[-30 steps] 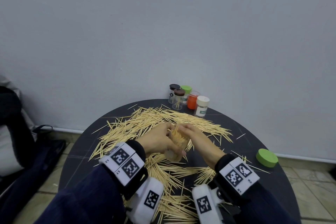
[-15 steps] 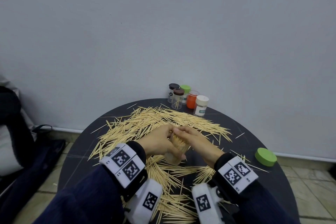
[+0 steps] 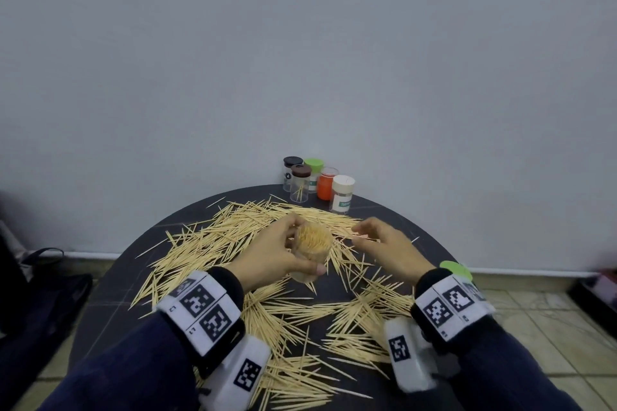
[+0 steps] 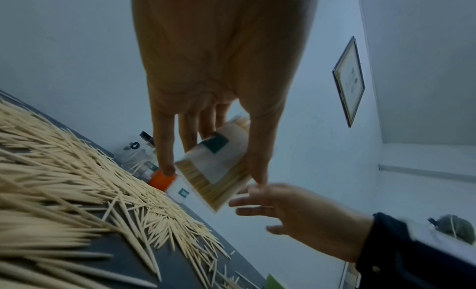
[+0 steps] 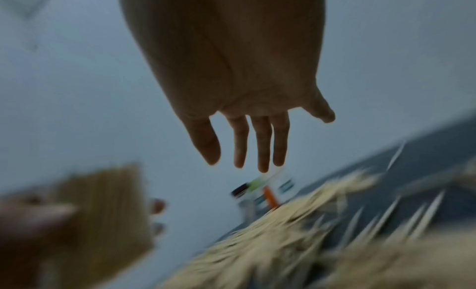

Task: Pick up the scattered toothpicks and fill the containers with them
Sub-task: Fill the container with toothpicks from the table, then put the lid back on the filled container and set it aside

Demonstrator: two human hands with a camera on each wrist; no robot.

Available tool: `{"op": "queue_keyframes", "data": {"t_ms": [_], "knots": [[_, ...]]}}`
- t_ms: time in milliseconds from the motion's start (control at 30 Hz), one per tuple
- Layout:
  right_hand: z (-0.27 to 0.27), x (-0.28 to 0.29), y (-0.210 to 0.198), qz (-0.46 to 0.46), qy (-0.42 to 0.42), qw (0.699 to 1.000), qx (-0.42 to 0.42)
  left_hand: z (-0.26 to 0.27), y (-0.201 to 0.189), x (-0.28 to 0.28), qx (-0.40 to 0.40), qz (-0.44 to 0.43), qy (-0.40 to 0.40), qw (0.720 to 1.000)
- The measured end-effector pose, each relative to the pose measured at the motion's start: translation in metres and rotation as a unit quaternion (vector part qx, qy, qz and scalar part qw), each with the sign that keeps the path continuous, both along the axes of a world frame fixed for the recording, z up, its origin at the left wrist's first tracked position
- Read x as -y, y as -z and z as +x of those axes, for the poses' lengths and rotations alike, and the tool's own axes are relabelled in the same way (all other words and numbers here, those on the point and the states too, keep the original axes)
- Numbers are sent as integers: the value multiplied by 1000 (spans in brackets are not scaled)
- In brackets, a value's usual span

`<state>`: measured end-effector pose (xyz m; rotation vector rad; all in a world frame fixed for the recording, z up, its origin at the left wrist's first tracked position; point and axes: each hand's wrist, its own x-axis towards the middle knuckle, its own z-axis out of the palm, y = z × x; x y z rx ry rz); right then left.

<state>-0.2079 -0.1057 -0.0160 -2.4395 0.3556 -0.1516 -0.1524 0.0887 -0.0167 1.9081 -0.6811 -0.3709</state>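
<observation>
Loose toothpicks (image 3: pixel 233 243) lie strewn over the round dark desk (image 3: pixel 110 280) nearest the person; above them the left hand (image 3: pixel 273 257) grips a clear container (image 3: pixel 312 252) packed with toothpicks, tilted; just beside it the right hand (image 3: pixel 384 247) hovers with fingers spread, holding nothing; five small jars (image 3: pixel 317 182) stand at the desk's far edge.
</observation>
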Motion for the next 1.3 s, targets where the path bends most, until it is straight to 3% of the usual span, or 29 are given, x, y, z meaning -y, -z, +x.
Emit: {"op": "queue_keyframes", "data": {"t_ms": [67, 167, 367, 567, 733, 867, 967, 1300], "knots": [[-7, 23, 1, -150, 44, 987, -38, -2, -3, 8, 9, -2, 11, 1000], [-17, 55, 1, -235, 69, 963, -108, -4, -10, 26, 24, 3, 35, 999], [-33, 115, 19, -218, 57, 954, -199, -8, -25, 70, 23, 36, 110, 993], [-38, 129, 31, -217, -1, 943, -252, -15, -26, 103, 44, 45, 130, 989], [-46, 137, 30, -205, 53, 964, -161, -14, -20, 113, 52, 43, 133, 989], [-46, 123, 14, -93, 81, 992, 31, -14, -17, 115, 51, 19, 123, 991], [-43, 105, 1, -10, 38, 987, 154, -14, -15, 116, 63, -2, 115, 991], [-29, 75, -1, 96, -54, 964, 240, -9, -9, 122, 68, -28, 85, 994]]}}
